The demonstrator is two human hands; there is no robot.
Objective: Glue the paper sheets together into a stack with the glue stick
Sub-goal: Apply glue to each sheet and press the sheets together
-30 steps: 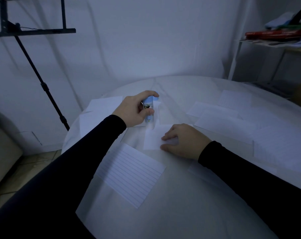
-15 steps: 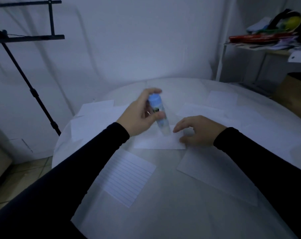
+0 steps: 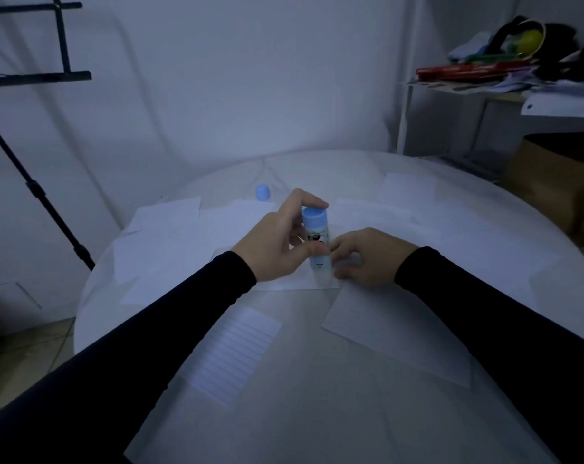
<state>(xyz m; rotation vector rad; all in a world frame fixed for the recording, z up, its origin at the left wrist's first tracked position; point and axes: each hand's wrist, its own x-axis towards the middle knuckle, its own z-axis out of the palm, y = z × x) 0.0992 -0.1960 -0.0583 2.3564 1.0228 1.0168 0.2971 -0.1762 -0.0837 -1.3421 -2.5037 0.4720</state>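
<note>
My left hand (image 3: 277,242) grips a blue-and-white glue stick (image 3: 317,249), held nearly upright with its tip down on a small white sheet (image 3: 290,283) at the table's middle. My right hand (image 3: 370,259) rests beside the stick on that sheet's right end, fingers curled and pressing on the paper. The stick's blue cap (image 3: 262,191) stands apart on the table behind my hands. A lined sheet (image 3: 237,353) lies near me on the left, a plain sheet (image 3: 394,333) near me on the right.
Several more white sheets lie around the round white table (image 3: 317,413), at the left (image 3: 160,242) and far right (image 3: 407,192). A black stand (image 3: 36,192) rises at the left. A cluttered shelf (image 3: 504,75) and a brown box (image 3: 558,185) stand at the right.
The glue stick has moved right and toward me along the small sheet. My right hand has shifted with it to the sheet's right end. The view has tilted, and the cap has come into sight.
</note>
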